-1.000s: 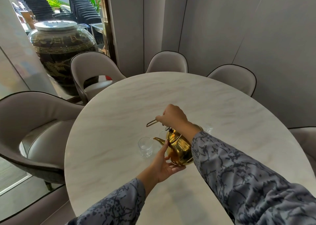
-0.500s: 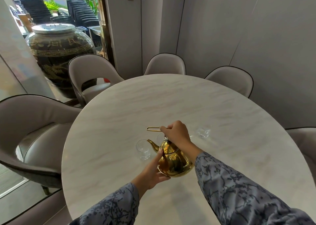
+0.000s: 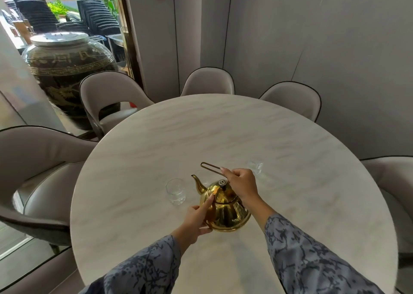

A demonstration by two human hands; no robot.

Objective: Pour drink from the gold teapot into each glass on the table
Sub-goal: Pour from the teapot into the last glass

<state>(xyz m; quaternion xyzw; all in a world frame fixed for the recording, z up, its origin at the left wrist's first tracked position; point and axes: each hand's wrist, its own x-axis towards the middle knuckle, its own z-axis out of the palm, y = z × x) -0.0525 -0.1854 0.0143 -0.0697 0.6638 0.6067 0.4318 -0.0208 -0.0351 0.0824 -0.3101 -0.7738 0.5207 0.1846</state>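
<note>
Teapot [image 3: 225, 211]: shiny gold, thin gold wire handle [image 3: 210, 168], dark knob on lid. Glass [image 3: 176, 190]: clear, colourless. Second glass [image 3: 256, 166]: clear. Surface [image 3: 223, 135]: pale cream marble, faint grey-beige veining. Sleeves [image 3: 312, 260]: grey-blue, dark branching print. Chairs [image 3: 210, 82]: light grey, black piping. Big jar [image 3: 67, 70]: dark brown, gold key-pattern band, silver lid. Walls: grey panels.
</note>
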